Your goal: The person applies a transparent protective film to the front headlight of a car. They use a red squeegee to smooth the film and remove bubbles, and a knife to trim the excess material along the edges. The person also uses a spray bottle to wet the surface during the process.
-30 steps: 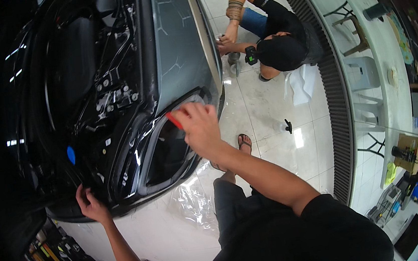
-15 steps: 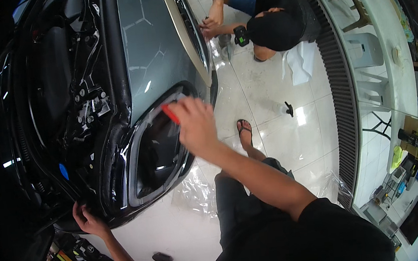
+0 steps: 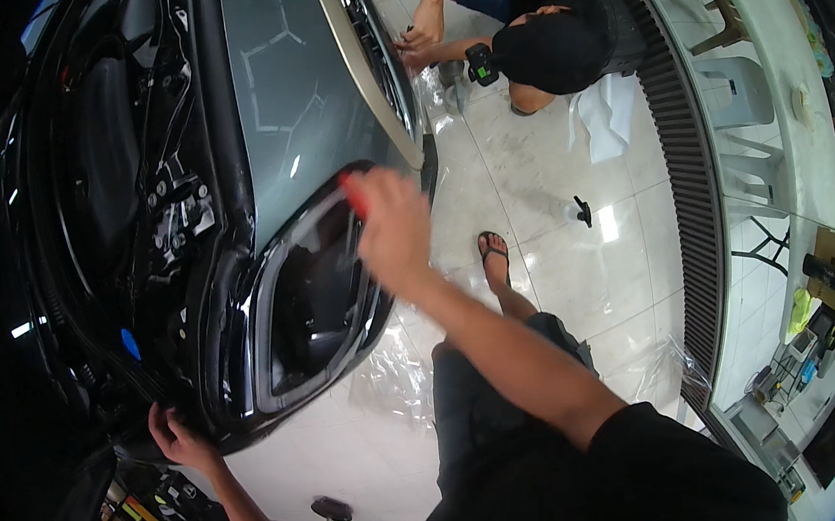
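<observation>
A grey car (image 3: 309,120) stands with its dark engine bay exposed. My right hand (image 3: 396,227), a little blurred, closes around a small flat red squeegee (image 3: 355,196). The squeegee is at the upper right rim of the headlight (image 3: 315,295), which has a dark lens with a pale border. Much of the tool is covered by my fingers. My left hand (image 3: 181,439) rests by the black front edge of the car, its fingers apart and holding nothing.
Another person (image 3: 557,36) crouches beside the car, hands at its lower body. Clear plastic film (image 3: 394,378) lies on the tiled floor beneath the headlight. A spray bottle (image 3: 577,212) stands farther right, before a dark slatted grate (image 3: 685,164). Dark items (image 3: 159,501) fill the lower left.
My right hand has moved slightly up and to the right along the headlight's rim with the red squeegee. My left hand stays at the car's edge.
</observation>
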`<state>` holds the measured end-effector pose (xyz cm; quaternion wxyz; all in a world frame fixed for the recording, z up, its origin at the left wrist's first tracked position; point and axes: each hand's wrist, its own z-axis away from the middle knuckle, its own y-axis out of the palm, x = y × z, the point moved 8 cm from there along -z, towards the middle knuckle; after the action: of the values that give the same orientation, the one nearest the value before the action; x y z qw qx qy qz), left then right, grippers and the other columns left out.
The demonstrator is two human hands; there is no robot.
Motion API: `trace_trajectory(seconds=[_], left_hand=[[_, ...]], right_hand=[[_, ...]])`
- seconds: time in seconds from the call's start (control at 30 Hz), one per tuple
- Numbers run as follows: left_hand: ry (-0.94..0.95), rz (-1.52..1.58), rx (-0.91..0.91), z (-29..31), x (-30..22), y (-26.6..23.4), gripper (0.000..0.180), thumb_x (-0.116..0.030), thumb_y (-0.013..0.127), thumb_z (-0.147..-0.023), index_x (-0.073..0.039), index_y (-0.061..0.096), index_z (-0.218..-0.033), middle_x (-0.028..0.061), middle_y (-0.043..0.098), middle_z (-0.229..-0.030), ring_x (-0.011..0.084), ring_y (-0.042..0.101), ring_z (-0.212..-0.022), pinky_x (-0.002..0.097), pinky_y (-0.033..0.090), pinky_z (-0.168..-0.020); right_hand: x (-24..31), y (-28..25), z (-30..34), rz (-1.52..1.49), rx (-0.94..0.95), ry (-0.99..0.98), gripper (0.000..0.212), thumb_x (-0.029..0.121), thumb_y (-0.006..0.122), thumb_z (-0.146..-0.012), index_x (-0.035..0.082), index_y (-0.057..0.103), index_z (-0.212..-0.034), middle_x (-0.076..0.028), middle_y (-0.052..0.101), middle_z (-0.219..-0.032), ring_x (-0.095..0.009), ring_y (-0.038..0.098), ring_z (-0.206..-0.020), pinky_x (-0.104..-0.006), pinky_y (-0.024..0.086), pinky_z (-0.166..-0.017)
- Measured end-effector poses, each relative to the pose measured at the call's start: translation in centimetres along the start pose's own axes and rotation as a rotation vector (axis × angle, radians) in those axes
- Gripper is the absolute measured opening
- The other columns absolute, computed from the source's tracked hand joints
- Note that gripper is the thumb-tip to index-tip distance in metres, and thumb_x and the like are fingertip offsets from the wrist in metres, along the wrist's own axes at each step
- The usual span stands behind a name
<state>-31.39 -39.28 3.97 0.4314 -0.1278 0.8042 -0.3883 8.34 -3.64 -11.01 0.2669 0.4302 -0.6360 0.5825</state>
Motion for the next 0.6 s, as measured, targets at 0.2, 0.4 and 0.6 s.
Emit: trace_trajectory(seconds=[0.2, 0.4, 0.6], left_hand=[[0.017, -0.003, -0.008, 0.1, -0.7, 0.1, 0.034, -0.003, 0.054, -0.100, 0.000, 0.066, -0.131, 0.0053, 0.069, -0.102, 0.0143, 0.063, -0.093, 0.0272, 0.050, -0.088], [0.030, 0.019, 0.015, -0.1, -0.6, 0.3, 0.034, -0.002, 0.051, -0.100, 0.000, 0.064, -0.131, 0.0059, 0.069, -0.101, 0.0138, 0.064, -0.092, 0.0268, 0.052, -0.085], [0.017, 0.057, -0.020, 0.4, -0.8, 0.4, 0.031, -0.001, 0.053, -0.100, 0.000, 0.066, -0.129, 0.0046, 0.069, -0.098, 0.0118, 0.062, -0.088, 0.0245, 0.049, -0.083]], right_hand=[[-1.8, -2.0, 0.5, 0.038, 0.144, 0.128, 0.047, -0.006, 0.057, -0.080, 0.008, 0.066, -0.124, -0.013, 0.063, -0.125, -0.037, 0.056, -0.119, -0.0477, 0.045, -0.094], [6.5, -0.5, 4.6, 0.053, 0.117, -0.292, 0.047, 0.001, 0.060, -0.082, 0.009, 0.067, -0.128, -0.013, 0.063, -0.125, -0.034, 0.057, -0.118, -0.0488, 0.042, -0.096], [0.1, -1.9, 0.2, -0.007, 0.065, -0.094, 0.044, 0.001, 0.061, -0.081, 0.013, 0.070, -0.123, -0.010, 0.064, -0.120, -0.034, 0.060, -0.109, -0.0480, 0.044, -0.091]])
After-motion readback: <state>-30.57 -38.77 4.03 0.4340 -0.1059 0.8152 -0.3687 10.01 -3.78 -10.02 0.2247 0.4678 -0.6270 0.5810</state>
